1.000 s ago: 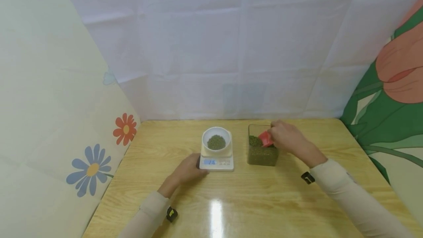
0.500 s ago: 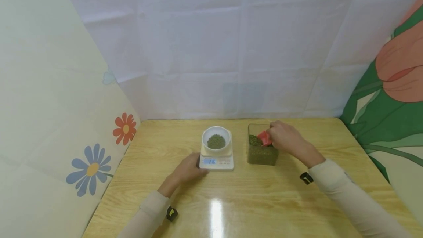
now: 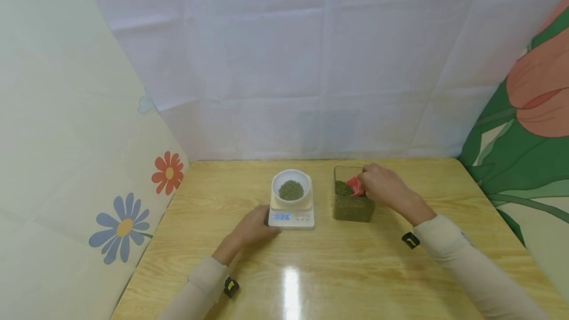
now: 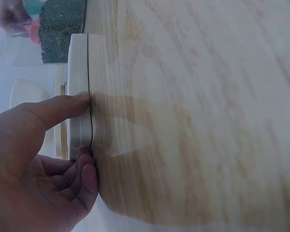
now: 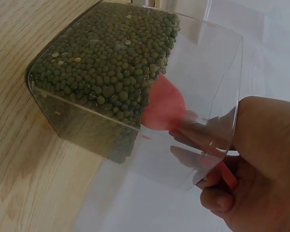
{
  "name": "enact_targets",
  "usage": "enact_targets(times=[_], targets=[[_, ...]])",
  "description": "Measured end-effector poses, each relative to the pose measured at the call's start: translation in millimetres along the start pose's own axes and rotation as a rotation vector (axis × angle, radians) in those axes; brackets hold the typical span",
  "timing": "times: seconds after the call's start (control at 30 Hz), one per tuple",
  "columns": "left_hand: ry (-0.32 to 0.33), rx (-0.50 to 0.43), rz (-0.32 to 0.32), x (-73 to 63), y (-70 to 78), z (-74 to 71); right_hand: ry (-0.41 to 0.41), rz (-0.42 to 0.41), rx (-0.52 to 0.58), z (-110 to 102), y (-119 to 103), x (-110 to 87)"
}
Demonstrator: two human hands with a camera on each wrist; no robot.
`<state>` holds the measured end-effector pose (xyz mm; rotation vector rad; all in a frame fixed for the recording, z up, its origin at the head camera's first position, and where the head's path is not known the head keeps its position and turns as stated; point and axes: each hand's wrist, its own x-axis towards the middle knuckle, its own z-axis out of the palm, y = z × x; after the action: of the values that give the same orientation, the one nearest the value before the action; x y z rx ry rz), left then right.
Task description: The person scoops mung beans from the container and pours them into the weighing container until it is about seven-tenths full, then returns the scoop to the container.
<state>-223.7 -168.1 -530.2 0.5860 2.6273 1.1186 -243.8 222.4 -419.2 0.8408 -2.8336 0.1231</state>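
A white kitchen scale (image 3: 291, 219) with a lit display stands on the table, bearing a white bowl (image 3: 277, 180) of mung beans (image 3: 291, 190). My left hand (image 3: 253, 227) holds the scale's left front corner, thumb along its front edge and fingers curled at its side (image 4: 79, 121). To the right, a clear square container (image 3: 353, 210) is partly filled with mung beans (image 5: 101, 58). My right hand (image 3: 382, 184) reaches over its right rim and grips the handle of a red scoop (image 3: 354, 186). The scoop's bowl (image 5: 164, 104) sits at the surface of the beans, its tip hidden among them.
The wood-grain table (image 3: 338, 270) ends at a white cloth backdrop (image 3: 258, 63). Flower-patterned panels stand at the left (image 3: 53, 162) and right (image 3: 533, 162). A gap of table separates scale and container.
My right hand has shifted slightly left with the scoop, which has turned a little within the container. The left hand and the scale have stayed in place.
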Motion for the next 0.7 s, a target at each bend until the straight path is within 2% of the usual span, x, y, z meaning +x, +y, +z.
enact_targets(times=[0.3,0.7], targets=[[-0.001,-0.002,-0.011,1.1,-3.8,1.8,0.004,-0.033,-0.013,1.9,1.3,1.6],[-0.006,-0.02,0.003,2.1,-4.8,1.8,-0.01,-0.023,0.015,2.7,1.5,5.7]])
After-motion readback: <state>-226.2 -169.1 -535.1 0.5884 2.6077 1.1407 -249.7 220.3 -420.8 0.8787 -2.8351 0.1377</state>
